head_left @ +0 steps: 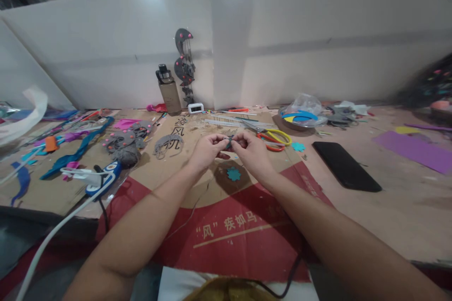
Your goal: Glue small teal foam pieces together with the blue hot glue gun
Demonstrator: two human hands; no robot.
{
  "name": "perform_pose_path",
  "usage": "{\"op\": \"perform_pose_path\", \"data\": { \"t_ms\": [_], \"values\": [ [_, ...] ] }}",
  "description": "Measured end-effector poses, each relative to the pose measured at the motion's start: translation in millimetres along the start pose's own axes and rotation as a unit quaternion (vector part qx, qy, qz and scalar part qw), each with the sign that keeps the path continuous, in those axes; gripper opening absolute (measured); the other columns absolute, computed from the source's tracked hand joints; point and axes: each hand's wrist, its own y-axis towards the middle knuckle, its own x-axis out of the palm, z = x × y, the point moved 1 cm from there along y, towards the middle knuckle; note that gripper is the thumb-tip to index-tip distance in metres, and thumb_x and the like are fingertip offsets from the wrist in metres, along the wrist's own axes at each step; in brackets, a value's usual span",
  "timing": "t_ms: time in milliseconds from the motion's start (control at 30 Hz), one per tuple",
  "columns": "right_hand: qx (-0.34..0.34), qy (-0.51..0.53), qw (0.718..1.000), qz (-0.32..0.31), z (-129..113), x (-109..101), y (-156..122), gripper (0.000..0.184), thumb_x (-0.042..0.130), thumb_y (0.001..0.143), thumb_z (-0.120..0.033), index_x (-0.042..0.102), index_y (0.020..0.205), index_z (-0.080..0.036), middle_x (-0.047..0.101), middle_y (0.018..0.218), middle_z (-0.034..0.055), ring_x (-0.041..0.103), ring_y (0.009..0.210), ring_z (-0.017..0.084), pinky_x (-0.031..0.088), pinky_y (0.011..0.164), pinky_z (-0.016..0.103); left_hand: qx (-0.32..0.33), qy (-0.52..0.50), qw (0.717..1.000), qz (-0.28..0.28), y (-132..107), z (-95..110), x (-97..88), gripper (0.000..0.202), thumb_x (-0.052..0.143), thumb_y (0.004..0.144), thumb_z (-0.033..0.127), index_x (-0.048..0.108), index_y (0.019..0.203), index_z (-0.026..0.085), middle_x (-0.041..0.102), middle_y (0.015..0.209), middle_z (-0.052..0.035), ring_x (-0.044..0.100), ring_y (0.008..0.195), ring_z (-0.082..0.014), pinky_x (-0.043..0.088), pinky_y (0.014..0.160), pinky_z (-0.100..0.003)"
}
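My left hand (209, 151) and my right hand (253, 151) meet above the cardboard, fingertips pinched together. Between them is a small dark teal piece (229, 142), mostly covered by the fingers, so its shape cannot be made out. Just below the hands, a teal flower-shaped cutout (233, 174) lies flat on the cardboard. Beyond my right hand are scissors with yellow handles (278, 136) and a tool with orange-red handles (270, 142), the two overlapping. Another light teal cutout (298, 147) lies to their right.
Red-and-tan cardboard (247, 225) covers the table's middle. A black phone (345, 166) and purple sheet (415, 148) lie right. At the back stand a bottle (170, 94), small white clock (195, 108) and bowl (300, 122). Left are grey felt pieces (127, 143) and a power strip (104, 179).
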Motion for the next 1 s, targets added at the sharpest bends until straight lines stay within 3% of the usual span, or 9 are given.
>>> {"op": "perform_pose_path", "data": {
  "t_ms": [267,433,567,700,833,1000],
  "values": [
    [0.021,-0.016,0.999,0.025,-0.7,-4.6,3.1,0.011,0.054,0.071,-0.03,0.056,0.069,-0.019,0.048,0.055,-0.0045,0.043,0.053,0.012,0.033,0.053,0.026,-0.053,-0.066,0.994,-0.068,-0.6,6.5,-1.2,0.021,0.071,0.068,0.025,0.061,0.082,0.012,0.068,0.078,-0.0067,0.068,0.07,-0.0164,0.055,0.062,-0.027],
    [0.028,-0.003,0.999,0.02,-1.9,-4.9,2.8,0.009,0.055,0.068,-0.028,0.055,0.066,-0.02,0.045,0.054,-0.0052,0.039,0.052,0.011,0.03,0.051,0.025,-0.05,-0.057,0.997,-0.035,-1.8,9.1,1.6,0.02,0.067,0.068,0.019,0.06,0.085,0.013,0.067,0.077,-0.0054,0.068,0.068,-0.0169,0.055,0.059,-0.028],
    [0.081,0.087,0.993,-0.001,-2.5,-5.0,2.1,0.011,0.055,0.067,-0.031,0.051,0.066,-0.02,0.04,0.051,-0.0069,0.032,0.045,0.008,0.025,0.046,0.024,-0.034,-0.028,0.999,0.031,2.0,6.3,-4.2,0.011,0.061,0.068,0.017,0.059,0.079,0.013,0.066,0.073,-0.0045,0.065,0.063,-0.0131,0.051,0.053,-0.023],
    [0.15,0.186,0.971,-0.027,-1.7,-4.3,2.2,0.023,0.062,0.064,-0.037,0.044,0.064,-0.022,0.033,0.049,-0.0094,0.023,0.04,0.006,0.018,0.04,0.022,-0.017,0.025,0.996,0.078,7.0,3.7,-15.4,0.005,0.053,0.066,0.017,0.057,0.068,0.015,0.053,0.052,0.0024,0.045,0.038,-0.0058,0.034,0.038,-0.018],
    [0.174,0.232,0.956,-0.044,-0.7,-3.6,2.9,0.029,0.065,0.06,-0.038,0.041,0.064,-0.023,0.029,0.049,-0.0106,0.02,0.041,0.005,0.014,0.039,0.02,-0.013,0.026,0.995,0.091,9.0,3.1,-21.2,0.004,0.05,0.067,0.02,0.051,0.064,0.018,0.047,0.047,0.0041,0.038,0.035,-0.0058,0.025,0.036,-0.019],
    [0.166,0.225,0.958,-0.06,0.6,-3.1,2.1,0.03,0.065,0.06,-0.039,0.041,0.065,-0.022,0.029,0.049,-0.0106,0.021,0.041,0.005,0.015,0.038,0.02,-0.013,0.016,0.993,0.113,8.9,5.7,-25.3,0.021,0.043,0.079,0.025,0.037,0.059,0.02,0.029,0.041,0.0077,0.03,0.032,-0.0053,0.015,0.037,-0.019]
  ]
}}
